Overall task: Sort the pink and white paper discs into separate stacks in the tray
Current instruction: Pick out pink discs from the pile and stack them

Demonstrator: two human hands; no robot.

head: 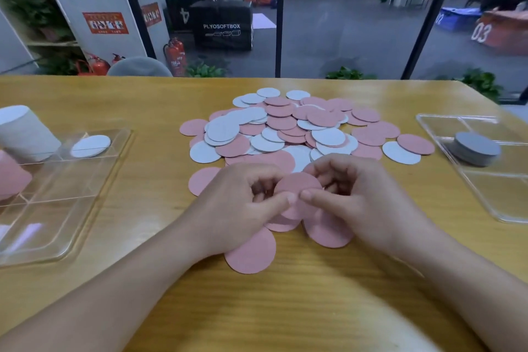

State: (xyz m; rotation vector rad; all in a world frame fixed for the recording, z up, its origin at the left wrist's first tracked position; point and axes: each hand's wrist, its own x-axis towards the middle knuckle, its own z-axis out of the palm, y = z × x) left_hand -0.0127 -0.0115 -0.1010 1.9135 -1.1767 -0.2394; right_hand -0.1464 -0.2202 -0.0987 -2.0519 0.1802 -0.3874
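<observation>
Both your hands meet over the near edge of the pile: your left hand [245, 203] and your right hand [351, 194] have fingers curled, thumb tips almost touching, and together they pinch a small bunch of pink discs [297, 188] — how many are in the bunch cannot be told. One more pink disc [251, 251] lies flat just under your left wrist, another [328, 233] under your right palm. Beyond your fingers the mixed pile [300, 126] of pink and white discs spreads over the wooden table [285, 308]; they overlap too much to count. You have two clear divided trays. The left tray [57, 194] holds a single white disc [90, 146] in its far compartment, with a white stack [23, 131] and a pink stack [11, 174] at its left edge. The right tray [491, 197] holds one stack of grey-looking discs [474, 148].
</observation>
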